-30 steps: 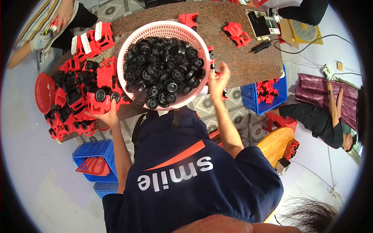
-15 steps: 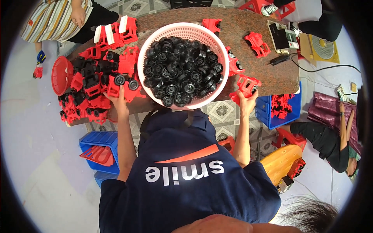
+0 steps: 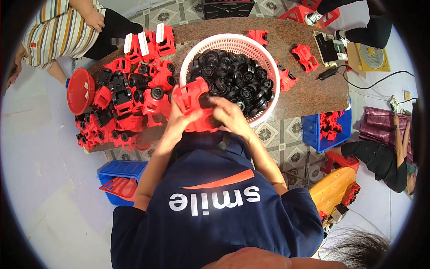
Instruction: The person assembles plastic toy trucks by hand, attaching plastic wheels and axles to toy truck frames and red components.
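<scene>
In front of my body, at the near rim of the pink basket [image 3: 186, 58], my left hand [image 3: 180, 123] is closed round a red plastic toy car body [image 3: 191, 96]. My right hand [image 3: 232, 115] is at the body's right side, fingers bent inward against a dark part there. Whether those fingers pinch a separate wheel is hidden by blur and by the hand itself. Loose black toy wheels [image 3: 242, 80] fill the basket. Left of my hands, red toy cars [image 3: 121, 98] with black wheels lie heaped on the brown stone-patterned table [image 3: 291, 31].
A red basket [image 3: 80, 92] stands at the table's left end. More red car bodies [image 3: 304, 58] lie to the right, near a black cable [image 3: 376, 80]. Blue crates [image 3: 313, 130] stand below the table on both sides. Another person [image 3: 67, 31] is at the far left.
My right hand has come in from the right with the red car body, now in front of me. My left hand has left the heap and grips that body. The view has shifted slightly.
</scene>
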